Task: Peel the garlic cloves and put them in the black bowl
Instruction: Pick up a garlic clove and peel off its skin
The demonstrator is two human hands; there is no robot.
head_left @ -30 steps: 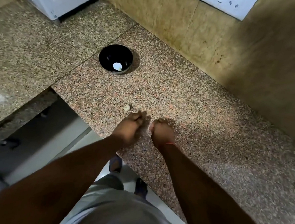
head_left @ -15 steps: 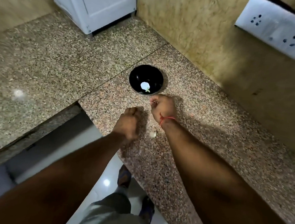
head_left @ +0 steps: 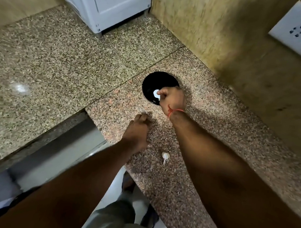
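My right hand (head_left: 172, 99), a thin red thread (head_left: 175, 111) tied at its wrist, is held over the near right rim of the round, glossy black bowl (head_left: 152, 83), which stands on the speckled pink-brown granite counter (head_left: 216, 137) just in front of the yellowish wall (head_left: 216, 37). The fingers (head_left: 163, 92) are curled with their tips together above the bowl's middle; whether they pinch a clove or have let it go I cannot tell, since the hand hides what lies beneath. A white patch (head_left: 155, 92) shows in the bowl beside those fingertips, either a peeled clove or a glare on the glaze. My left hand (head_left: 139, 129) is low over the counter, nearer and to the left, its fingers folded under; nothing is visible in it, so its hold also cannot be read. One small pale garlic clove with a papery tail (head_left: 165, 155) lies bare on the counter between my forearms, near the front edge and well apart from the bowl. I judge the step in hand to be the drop of a peeled clove into the bowl. The next move, as I read it, calls for opening the right fingers over the bowl, then bringing both hands to the near clove for peeling. A white appliance (head_left: 108, 6) stands at the far corner.
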